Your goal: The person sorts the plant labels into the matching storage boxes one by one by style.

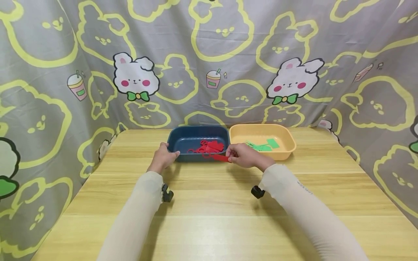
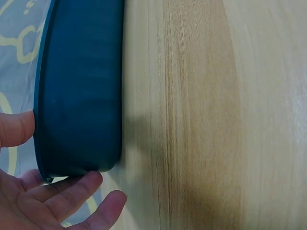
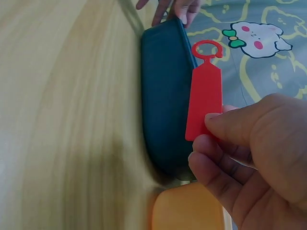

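A dark blue plastic bin [image 1: 191,158] stands at the back of the table with a pile of red tags [image 1: 213,145] inside. At its left end my left hand [image 1: 162,156] grips the rim, thumb on the rim and fingers against the outer side in the left wrist view. My right hand [image 1: 245,155] pinches a red plastic tag [image 3: 205,96] by its lower end between thumb and fingers. The tag has an open ring hook at its other end and is held close to the bin's front wall, near the right corner.
A yellow-orange bin [image 1: 281,155] stands right beside the blue one, holding several green tags [image 1: 273,143]. Both sit near the far edge of the wooden table [image 1: 209,217]. A grey patterned curtain [image 1: 183,32] hangs behind and along both sides.
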{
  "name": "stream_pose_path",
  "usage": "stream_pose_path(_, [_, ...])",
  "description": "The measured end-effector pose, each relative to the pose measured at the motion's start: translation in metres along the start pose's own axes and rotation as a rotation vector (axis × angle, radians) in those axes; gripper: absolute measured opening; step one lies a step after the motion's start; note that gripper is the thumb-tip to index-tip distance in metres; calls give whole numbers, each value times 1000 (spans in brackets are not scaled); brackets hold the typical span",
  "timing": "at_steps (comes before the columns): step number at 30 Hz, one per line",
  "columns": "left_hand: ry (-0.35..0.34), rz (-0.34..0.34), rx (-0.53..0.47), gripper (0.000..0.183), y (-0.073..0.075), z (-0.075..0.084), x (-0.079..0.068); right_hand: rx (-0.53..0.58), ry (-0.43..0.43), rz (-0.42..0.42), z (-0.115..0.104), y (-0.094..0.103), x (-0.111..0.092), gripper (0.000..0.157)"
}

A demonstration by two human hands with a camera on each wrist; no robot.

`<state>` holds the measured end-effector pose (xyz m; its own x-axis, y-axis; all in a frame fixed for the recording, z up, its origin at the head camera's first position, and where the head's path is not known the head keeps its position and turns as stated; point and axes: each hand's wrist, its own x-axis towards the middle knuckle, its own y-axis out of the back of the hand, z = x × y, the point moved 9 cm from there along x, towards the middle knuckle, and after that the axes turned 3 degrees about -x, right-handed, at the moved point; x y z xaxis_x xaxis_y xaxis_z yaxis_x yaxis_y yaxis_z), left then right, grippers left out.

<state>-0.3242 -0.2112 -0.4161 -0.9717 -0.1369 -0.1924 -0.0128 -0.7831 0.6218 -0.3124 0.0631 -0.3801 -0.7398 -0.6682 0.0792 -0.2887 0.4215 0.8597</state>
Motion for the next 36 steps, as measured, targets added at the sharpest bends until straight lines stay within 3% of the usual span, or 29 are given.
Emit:
stream_pose_path(17, [-1, -2, -4, 73, -2, 2, 2, 12, -75, 142, 2, 22, 10, 6])
stream_pose_path(31, [-9, -4, -15, 72, -5, 1, 4, 92, -101, 366, 5, 33, 6, 13])
stream_pose_path(36, [-26, 14, 17, 72, 0, -3, 2, 30, -78, 431, 2, 35, -5, 9])
